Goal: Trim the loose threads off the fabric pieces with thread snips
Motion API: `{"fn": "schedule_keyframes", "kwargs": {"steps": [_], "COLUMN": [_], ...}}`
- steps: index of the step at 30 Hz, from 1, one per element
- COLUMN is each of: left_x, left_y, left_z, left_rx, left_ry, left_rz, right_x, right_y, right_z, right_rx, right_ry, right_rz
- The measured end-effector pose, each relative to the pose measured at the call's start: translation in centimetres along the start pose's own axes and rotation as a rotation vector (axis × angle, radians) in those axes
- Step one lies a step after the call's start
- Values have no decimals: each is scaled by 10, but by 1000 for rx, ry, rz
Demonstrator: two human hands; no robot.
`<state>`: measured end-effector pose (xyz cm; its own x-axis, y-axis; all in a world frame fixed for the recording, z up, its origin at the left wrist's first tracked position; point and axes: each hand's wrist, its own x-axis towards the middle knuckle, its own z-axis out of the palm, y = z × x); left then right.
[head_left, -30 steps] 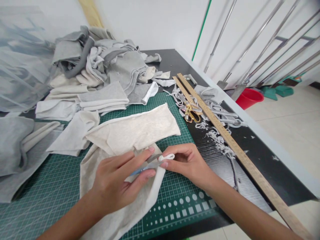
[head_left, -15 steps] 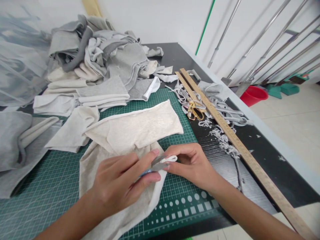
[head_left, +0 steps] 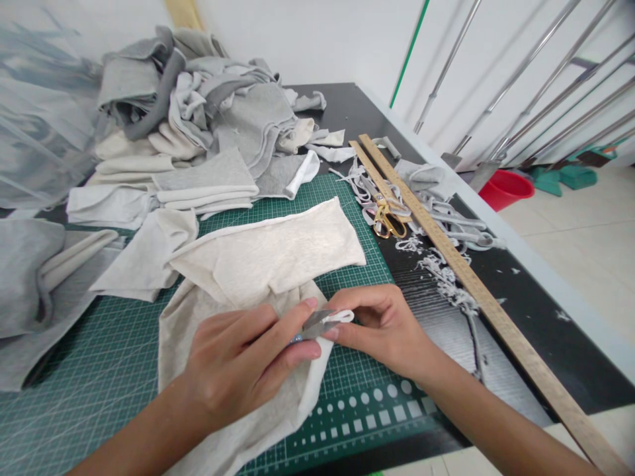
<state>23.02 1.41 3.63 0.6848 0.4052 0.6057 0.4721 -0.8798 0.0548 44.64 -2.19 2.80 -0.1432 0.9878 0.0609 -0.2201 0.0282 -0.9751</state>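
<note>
A small pair of thread snips (head_left: 313,325), with metal blades and a bit of blue showing, is gripped between the thumb and fingers of my left hand (head_left: 238,357). Pinched in my right hand (head_left: 380,324) is a narrow folded white strip (head_left: 342,317), which looks like a fabric edge. The blades lie against this strip, right at the right fingertips. Beneath both hands spreads a beige fabric piece (head_left: 278,248), its upper part laid flat and its lower part bunched. Most of the snips' body is hidden by my left fingers.
A green cutting mat (head_left: 124,357) lies under the work. Grey and white fabric pieces (head_left: 238,119) are heaped at the back left. To the right are gold-handled scissors (head_left: 389,221), a long wooden ruler (head_left: 476,284) and fabric scraps (head_left: 446,281).
The snips' blades have drawn closer together on the white strip. Both hands stay in nearly the same place, and the view has shifted very slightly.
</note>
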Motion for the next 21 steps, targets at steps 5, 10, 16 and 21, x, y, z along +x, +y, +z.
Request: {"fn": "schedule_keyframes", "kwargs": {"steps": [5, 10, 16, 21], "left_x": [0, 1, 5, 16], "left_y": [0, 0, 1, 2], "left_z": [-1, 1, 3, 1], "left_rx": [-8, -22, -154, -298], "left_ry": [7, 4, -2, -102], "left_rz": [4, -26, -85, -180], "right_x": [0, 0, 0, -1], "right_y": [-1, 1, 5, 11], "right_z": [0, -1, 1, 4], "right_rx": [18, 73, 169, 265], "right_ry": [-5, 17, 40, 121], "right_rz": [27, 72, 131, 177]}}
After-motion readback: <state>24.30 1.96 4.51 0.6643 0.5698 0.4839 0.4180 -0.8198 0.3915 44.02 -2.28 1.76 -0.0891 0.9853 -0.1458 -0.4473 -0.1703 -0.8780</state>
